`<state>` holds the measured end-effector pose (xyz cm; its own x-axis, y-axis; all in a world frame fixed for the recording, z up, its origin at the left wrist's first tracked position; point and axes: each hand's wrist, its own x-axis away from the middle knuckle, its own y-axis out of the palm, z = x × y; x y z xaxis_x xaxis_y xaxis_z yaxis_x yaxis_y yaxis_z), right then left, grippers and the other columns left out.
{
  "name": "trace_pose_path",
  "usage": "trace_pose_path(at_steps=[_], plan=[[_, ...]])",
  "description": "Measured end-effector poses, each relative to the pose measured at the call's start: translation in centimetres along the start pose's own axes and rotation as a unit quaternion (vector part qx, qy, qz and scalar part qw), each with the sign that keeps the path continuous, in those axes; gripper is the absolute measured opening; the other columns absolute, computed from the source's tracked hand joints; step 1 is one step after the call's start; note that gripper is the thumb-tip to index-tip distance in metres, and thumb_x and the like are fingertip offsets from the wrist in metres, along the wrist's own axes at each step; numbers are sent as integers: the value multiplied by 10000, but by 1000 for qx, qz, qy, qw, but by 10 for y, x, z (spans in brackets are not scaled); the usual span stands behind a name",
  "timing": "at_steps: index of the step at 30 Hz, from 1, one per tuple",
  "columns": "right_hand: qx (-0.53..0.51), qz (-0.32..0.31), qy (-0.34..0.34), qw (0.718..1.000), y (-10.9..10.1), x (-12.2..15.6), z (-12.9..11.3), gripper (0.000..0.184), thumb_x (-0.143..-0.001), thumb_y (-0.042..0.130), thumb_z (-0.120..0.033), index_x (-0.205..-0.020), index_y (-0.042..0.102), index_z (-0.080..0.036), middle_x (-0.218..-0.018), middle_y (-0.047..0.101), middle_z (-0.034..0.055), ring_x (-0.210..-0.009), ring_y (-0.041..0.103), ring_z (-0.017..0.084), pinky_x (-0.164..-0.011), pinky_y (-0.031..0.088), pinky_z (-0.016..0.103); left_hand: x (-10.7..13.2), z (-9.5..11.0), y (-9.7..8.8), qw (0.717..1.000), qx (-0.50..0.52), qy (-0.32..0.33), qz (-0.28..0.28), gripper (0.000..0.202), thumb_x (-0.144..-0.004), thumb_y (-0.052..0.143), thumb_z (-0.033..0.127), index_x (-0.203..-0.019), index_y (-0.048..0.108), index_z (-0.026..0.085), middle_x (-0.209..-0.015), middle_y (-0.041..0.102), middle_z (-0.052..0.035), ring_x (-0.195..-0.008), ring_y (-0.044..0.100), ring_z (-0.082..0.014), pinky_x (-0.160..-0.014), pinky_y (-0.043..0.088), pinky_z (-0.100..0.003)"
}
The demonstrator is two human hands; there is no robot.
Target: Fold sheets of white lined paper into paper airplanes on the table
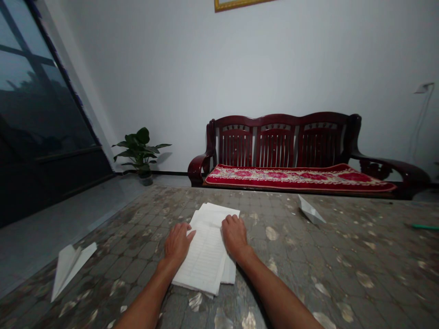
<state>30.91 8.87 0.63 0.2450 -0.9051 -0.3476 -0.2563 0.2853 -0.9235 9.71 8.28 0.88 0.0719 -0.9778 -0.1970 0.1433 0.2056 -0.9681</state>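
One stack of lined paper [206, 249] is being touched by two bare hands, and it is lying slightly askew near the front of the tabletop [274, 269], its white sheets uneven along the edges. How many sheets it holds cannot be told. The left hand [176, 244] is being kept open, with its fingers lying against the stack's left side, while the right hand [235, 236] is being rested, loosely open, on the stack's right side. Neither hand is clenched, and nothing is being gripped.

Two folded paper planes are being carried by the worn, patterned tabletop: one plane [70, 267] at the left, and one plane [310, 210] farther off at the right. One green stick [424, 227] is being cut off by the right of the view. Beyond, one potted plant [139, 153] is being kept beside one glass door [41, 91], and one dark red wooden bench [284, 141] with one red cushion [298, 178] is being stood against the wall [274, 55].
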Motion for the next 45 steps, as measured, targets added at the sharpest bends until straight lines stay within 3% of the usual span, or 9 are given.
trace_pose_path(at_steps=[5, 12, 15, 19, 24, 27, 36, 41, 45], plan=[[-3, 17, -59, 998, -6, 7, 7, 149, -888, 538, -143, -963, 665, -165, -1035, 634, 120, -982, 495, 252, -849, 359, 377, -2, -1, 2, 1000, 22, 5, -2, 318, -931, 524, 351, -1186, 608, 181, -1172, 630, -109, -1100, 563, -264, -893, 412, -323], [-96, 129, -147, 976, -5, 15, 14, 180, -903, 493, -122, -1008, 627, -181, -1295, 595, 107, -1143, 497, 228, -981, 356, 385, -15, -8, 11, 988, 151, -44, -8, 328, -879, 577, 412, -1125, 652, 208, -1176, 655, -86, -1109, 583, -254, -923, 427, -306], [-156, 154, -131, 967, -1, 16, 14, 151, -915, 480, -138, -946, 616, -193, -1322, 585, 111, -1209, 494, 219, -1049, 344, 400, -19, -9, 15, 969, 241, -47, 8, 415, -855, 565, 445, -1166, 627, 178, -1137, 685, -92, -1061, 611, -263, -883, 464, -312], [-265, 163, -65, 948, 6, 14, 13, 172, -857, 541, -154, -1016, 592, -196, -1391, 521, 127, -1289, 467, 221, -1064, 381, 394, -20, -7, 14, 899, 434, -33, 46, 424, -822, 520, 481, -1049, 644, 144, -979, 724, -66, -900, 651, -234, -772, 504, -283], [-299, 170, 47, 938, -11, 3, 21, 710, -695, 746, -264, -1349, 472, -222, -1436, 468, 124, -1319, 430, 281, -1091, 352, 449, -15, -1, 1, 849, 527, 32, 28, 378, -738, 595, 516, -817, 656, 151, -757, 675, -12, -738, 608, -189, -653, 474, -243], [-292, 96, 37, 951, -32, -3, 31, 538, -714, 743, -268, -1233, 603, -257, -1239, 630, 61, -1170, 539, 270, -1021, 395, 409, -12, 9, -3, 833, 551, 40, 5, 362, -735, 610, 498, -814, 665, 149, -734, 653, -1, -694, 583, -169, -616, 450, -230], [-204, 88, 62, 973, -36, 16, 44, 86, -855, 594, -206, -855, 680, -215, -897, 674, 25, -873, 589, 174, -753, 376, 243, -8, 28, 5, 867, 495, 45, 26, 376, -812, 525, 501, -735, 653, 156, -654, 585, 15, -660, 546, -151, -599, 405, -224], [-186, 21, 112, 976, -30, 27, 60, 210, -930, 532, -298, -768, 636, -216, -779, 658, -5, -725, 560, 138, -633, 292, 230, -6, 29, -1, 878, 475, 58, 3, 342, -771, 562, 465, -800, 701, 154, -732, 673, -16, -715, 604, -175, -647, 443, -243], [-189, 20, 189, 963, -35, 40, 100, 252, -945, 489, -315, -767, 636, -214, -731, 655, 14, -694, 562, 151, -608, 274, 238, -11, 16, -1, 887, 461, 8, -28, 338, -733, 546, 411, -851, 706, 138, -631, 658, -17, -592, 600, -171, -564, 437, -249]])
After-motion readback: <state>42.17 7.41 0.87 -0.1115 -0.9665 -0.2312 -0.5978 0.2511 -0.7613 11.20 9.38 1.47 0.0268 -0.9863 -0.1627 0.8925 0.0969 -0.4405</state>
